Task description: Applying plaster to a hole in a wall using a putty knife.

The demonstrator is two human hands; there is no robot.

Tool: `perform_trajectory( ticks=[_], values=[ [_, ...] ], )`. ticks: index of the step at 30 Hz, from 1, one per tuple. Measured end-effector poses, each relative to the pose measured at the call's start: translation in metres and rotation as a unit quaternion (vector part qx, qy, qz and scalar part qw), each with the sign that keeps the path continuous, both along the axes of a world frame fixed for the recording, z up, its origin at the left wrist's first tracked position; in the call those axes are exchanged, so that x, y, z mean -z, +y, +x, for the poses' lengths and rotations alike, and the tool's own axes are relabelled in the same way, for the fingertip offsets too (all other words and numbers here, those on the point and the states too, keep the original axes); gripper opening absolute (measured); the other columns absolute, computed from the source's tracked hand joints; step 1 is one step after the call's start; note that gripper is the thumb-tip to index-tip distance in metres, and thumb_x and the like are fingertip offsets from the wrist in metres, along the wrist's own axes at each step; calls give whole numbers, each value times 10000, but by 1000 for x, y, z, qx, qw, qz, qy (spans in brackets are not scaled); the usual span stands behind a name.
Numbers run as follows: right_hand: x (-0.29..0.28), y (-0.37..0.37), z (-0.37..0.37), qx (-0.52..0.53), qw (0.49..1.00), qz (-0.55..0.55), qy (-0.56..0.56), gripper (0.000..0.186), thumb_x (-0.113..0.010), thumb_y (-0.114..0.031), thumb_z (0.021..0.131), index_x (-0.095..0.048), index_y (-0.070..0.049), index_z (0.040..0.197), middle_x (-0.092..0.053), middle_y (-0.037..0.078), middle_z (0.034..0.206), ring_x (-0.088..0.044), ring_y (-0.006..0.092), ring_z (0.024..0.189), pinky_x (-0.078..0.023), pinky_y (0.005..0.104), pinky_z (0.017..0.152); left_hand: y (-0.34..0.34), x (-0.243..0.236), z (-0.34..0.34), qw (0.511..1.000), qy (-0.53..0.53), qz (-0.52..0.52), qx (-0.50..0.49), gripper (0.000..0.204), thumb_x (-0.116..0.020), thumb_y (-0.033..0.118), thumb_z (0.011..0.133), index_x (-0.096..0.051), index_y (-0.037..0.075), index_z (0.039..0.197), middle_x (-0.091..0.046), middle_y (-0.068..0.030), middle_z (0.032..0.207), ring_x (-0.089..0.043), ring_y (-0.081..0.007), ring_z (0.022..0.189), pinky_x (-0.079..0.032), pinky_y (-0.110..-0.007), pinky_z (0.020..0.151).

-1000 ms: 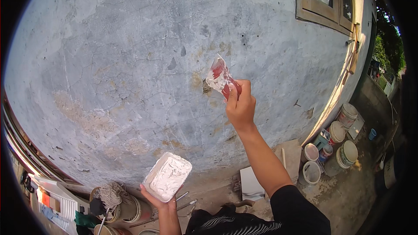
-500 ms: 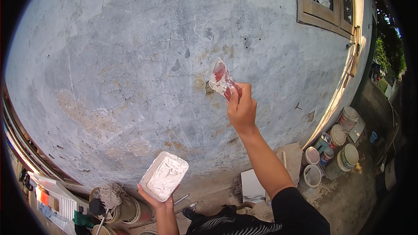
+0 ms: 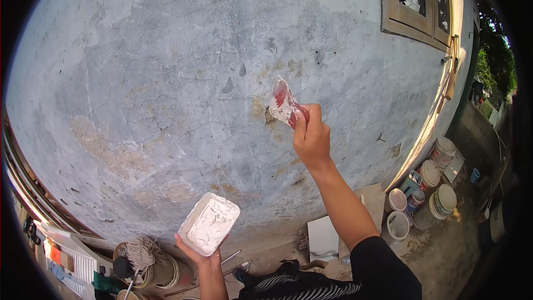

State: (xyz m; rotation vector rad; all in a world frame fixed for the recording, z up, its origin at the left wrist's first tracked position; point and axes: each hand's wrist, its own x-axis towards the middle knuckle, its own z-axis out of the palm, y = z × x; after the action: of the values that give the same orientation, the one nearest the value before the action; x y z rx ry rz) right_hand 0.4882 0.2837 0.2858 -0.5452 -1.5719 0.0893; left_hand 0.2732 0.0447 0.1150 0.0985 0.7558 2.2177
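In my right hand (image 3: 312, 139) is a red putty knife (image 3: 285, 101), its blade smeared with white paste. The fingers wrap round its handle, and the blade is up before the wall beside a small chipped hole (image 3: 270, 115); whether it touches the wall I cannot tell. My left hand (image 3: 202, 255) supports a white rectangular tub (image 3: 210, 223) from below, low in front of the wall. White putty (image 3: 214, 219) coats the inside of the tub. The pale blue wall (image 3: 183, 61) is cracked and stained, with a rough bare patch (image 3: 114, 147) at the left.
A wooden window (image 3: 413, 8) is set in the wall at upper right. Several paint buckets (image 3: 443, 201) crowd the ground at right. White boards (image 3: 323, 239) lean at the wall's foot. At lower left stand buckets, with a string mop (image 3: 145, 253) and a white slatted rack (image 3: 80, 269).
The putty knife and my right hand have shifted very slightly right, along with the wall in view. Both hands keep the same hold, and the tub is nearly still.
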Motion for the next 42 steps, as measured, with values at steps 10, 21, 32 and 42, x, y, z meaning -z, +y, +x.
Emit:
perform_trajectory(
  ticks=[10,21,32,42],
  values=[
    [4,0,-1,-39,996,-42,64,90,-551,-66,993,-506,-26,1060,-678,192,771,-698,400,709,-532,430,567,-1,8,-4,1000,-9,-12,-10,892,-307,754,885,-404,105,1489,-581,-167,1381,-677,-427,1061,-607,-612,617],
    [12,5,7,1,998,-18,-52,73,-537,-58,999,-501,-24,1053,-681,178,767,-712,372,703,-535,390,557,3,3,4,1000,-8,-21,-11,908,-302,759,882,-394,92,1491,-581,-167,1382,-680,-428,1056,-612,-597,592],
    [10,5,4,-13,998,-25,-49,85,-550,-85,997,-496,-38,1042,-655,226,768,-662,455,714,-506,472,554,1,3,6,1000,-6,-19,-5,906,-286,758,883,-401,94,1488,-588,-169,1374,-674,-434,1063,-597,-611,596],
    [9,9,11,16,992,-11,-125,96,-565,-103,995,-507,-43,1042,-662,206,736,-675,406,661,-516,444,520,-2,9,3,1000,-19,-8,-11,880,-310,737,891,-398,96,1488,-585,-166,1376,-676,-424,1066,-603,-608,600]
  ],
)
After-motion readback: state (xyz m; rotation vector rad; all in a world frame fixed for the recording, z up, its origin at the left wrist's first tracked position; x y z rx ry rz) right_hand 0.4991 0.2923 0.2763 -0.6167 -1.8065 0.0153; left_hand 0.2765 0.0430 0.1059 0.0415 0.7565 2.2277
